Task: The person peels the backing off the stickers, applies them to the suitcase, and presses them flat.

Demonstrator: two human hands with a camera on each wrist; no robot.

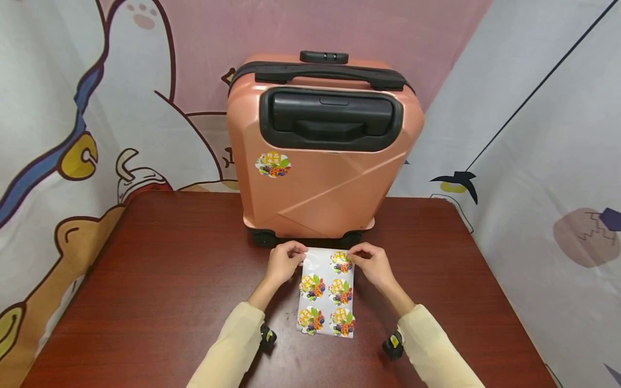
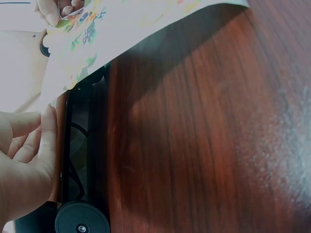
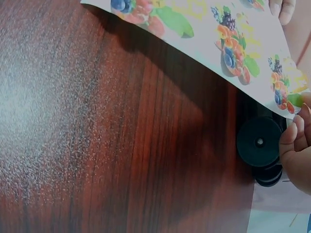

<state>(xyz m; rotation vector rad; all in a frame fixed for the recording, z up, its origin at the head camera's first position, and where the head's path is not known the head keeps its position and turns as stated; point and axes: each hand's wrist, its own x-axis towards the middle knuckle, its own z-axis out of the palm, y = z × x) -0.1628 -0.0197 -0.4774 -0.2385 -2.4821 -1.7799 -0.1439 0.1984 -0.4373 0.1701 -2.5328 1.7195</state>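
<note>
A white sheet of round fruit-printed stickers is held above the table in front of the suitcase. My left hand pinches its upper left corner between thumb and fingers, where the sheet shows bare white. At the upper right corner, my right hand pinches the edge beside the top sticker; whether that sticker's rim is lifted I cannot tell. Several other stickers sit in two columns below. One matching sticker is on the left of the pink suitcase's front. In the right wrist view the sheet slants over the wood.
The suitcase stands upright at the back of the dark red wooden table, its black wheels just beyond the sheet. A black pull handle is recessed in its front. Printed cloth hangs behind and on both sides.
</note>
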